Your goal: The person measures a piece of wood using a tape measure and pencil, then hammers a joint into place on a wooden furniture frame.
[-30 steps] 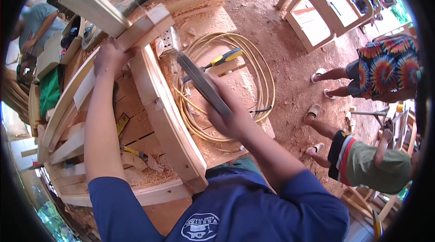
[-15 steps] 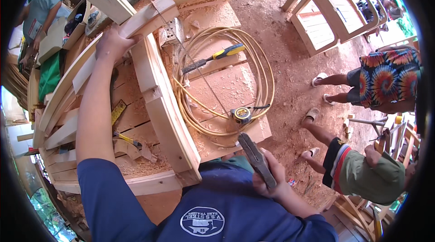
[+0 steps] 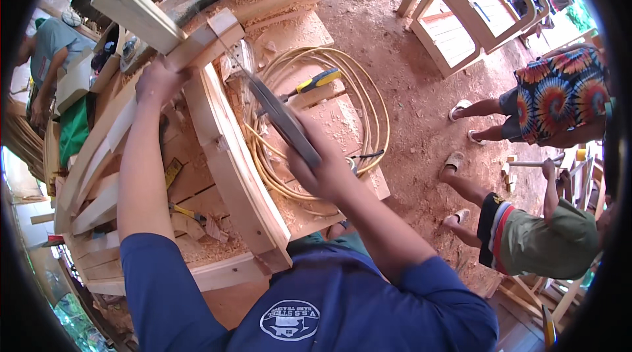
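Note:
My right hand (image 3: 316, 154) is closed around the dark handle of a handsaw (image 3: 280, 115). Its thin blade, seen almost edge-on, reaches to a pale wooden piece (image 3: 201, 39) and meets it near the outer end. My left hand (image 3: 161, 82) grips that piece near its inner end, some way from the blade. Under it runs a thick, notched wooden beam (image 3: 234, 161) of a curved frame. A squared wooden post (image 3: 135, 9) sticks up beside my left hand.
On the shavings-covered boards lie a coiled yellow hose (image 3: 375, 115) and a yellow-and-black handled tool (image 3: 319, 81). A cutter knife (image 3: 187, 211) lies inside the frame. Two people stand at right, one in a tie-dye shirt (image 3: 559, 92); a wooden chair frame (image 3: 454, 36) stands beyond.
My right hand has pushed the saw forward and left, so its handle is now close to the wooden piece. My left hand keeps its hold.

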`<state>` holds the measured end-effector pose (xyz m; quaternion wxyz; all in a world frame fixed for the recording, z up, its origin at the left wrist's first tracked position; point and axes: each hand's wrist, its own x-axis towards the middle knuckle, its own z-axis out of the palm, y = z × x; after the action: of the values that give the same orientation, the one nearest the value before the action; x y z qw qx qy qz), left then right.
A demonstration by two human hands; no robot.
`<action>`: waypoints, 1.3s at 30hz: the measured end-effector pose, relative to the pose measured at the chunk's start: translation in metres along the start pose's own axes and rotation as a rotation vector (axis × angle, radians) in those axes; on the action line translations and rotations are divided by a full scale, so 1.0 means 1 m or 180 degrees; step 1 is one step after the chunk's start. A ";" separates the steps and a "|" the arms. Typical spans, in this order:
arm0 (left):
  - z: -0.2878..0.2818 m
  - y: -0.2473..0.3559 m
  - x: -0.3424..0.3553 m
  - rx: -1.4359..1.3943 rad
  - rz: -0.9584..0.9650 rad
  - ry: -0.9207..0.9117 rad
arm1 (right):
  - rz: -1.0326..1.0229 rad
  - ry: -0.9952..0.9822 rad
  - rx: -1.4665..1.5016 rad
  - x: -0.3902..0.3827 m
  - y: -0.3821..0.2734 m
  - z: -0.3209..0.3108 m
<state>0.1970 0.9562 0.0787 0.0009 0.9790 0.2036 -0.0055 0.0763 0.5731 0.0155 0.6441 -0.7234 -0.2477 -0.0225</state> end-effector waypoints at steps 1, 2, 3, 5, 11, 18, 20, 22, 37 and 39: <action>0.003 -0.004 0.003 0.0027 -0.0130 -0.0105 | 0.0195 -0.0204 0.0142 -0.049 -0.001 -0.020; 0.007 -0.009 0.003 0.0149 -0.0148 -0.0055 | 0.0392 -0.0371 -0.0150 -0.083 -0.027 -0.046; 0.011 -0.007 0.004 0.0146 -0.0152 -0.0086 | 0.0492 -0.0328 -0.0355 -0.123 -0.038 -0.064; 0.012 -0.006 0.004 0.0116 -0.0026 0.0101 | 0.0595 -0.0299 -0.0527 -0.161 -0.056 -0.088; 0.021 -0.023 0.003 0.0228 -0.0008 -0.0018 | -0.0089 -0.0281 -0.0455 -0.036 0.002 -0.021; -0.014 -0.003 -0.014 -0.0117 -0.0190 -0.0282 | -0.0256 -0.0043 0.0115 0.120 0.030 0.063; -0.014 -0.006 -0.017 -0.0185 -0.0186 -0.0328 | -0.0147 -0.0114 0.0037 0.115 0.040 0.062; -0.011 -0.007 -0.015 -0.0302 -0.0026 -0.0240 | 0.0034 -0.0005 0.0037 0.115 0.057 0.058; 0.033 -0.373 -0.070 -0.0462 0.0238 -0.0339 | 0.0155 0.0071 0.0229 0.108 0.074 0.061; 0.040 -0.332 -0.055 0.0545 -0.0219 -0.0846 | 0.0568 0.0156 0.0533 0.105 0.065 0.061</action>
<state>0.0140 1.2388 0.0394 -0.0558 0.9586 0.2339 -0.1524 0.1756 0.6616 -0.0175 0.7075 -0.6855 -0.1675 0.0381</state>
